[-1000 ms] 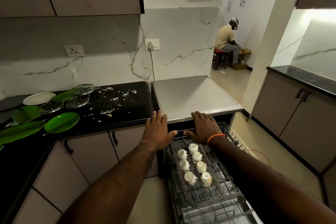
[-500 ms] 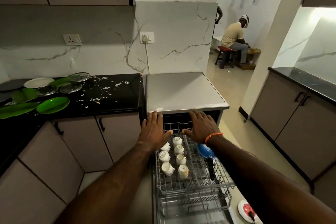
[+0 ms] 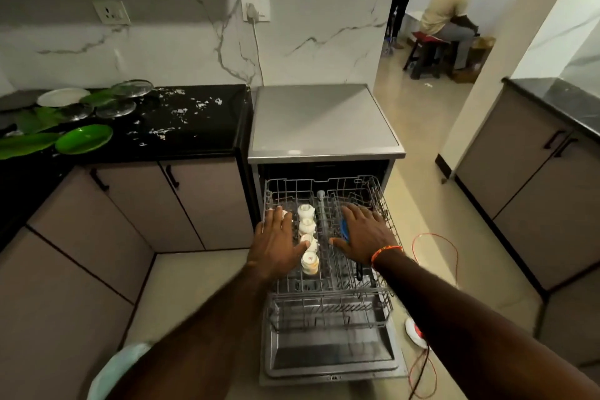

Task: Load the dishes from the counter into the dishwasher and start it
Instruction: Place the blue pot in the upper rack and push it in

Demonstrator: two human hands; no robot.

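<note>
Green plate (image 3: 83, 139), glass lids (image 3: 116, 107) on counter (image 3: 194, 127) — seated person (image 3: 449, 14) beyond.

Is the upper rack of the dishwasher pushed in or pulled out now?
Pulled out. The upper rack extends well past the dishwasher front, over the lowered door, with the white cups exposed.

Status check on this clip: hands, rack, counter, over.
Left hand and right hand open, flat over the pulled-out upper rack. White cups loaded. Green plate and other dishes on counter, not loaded. Dishwasher door down.
</note>
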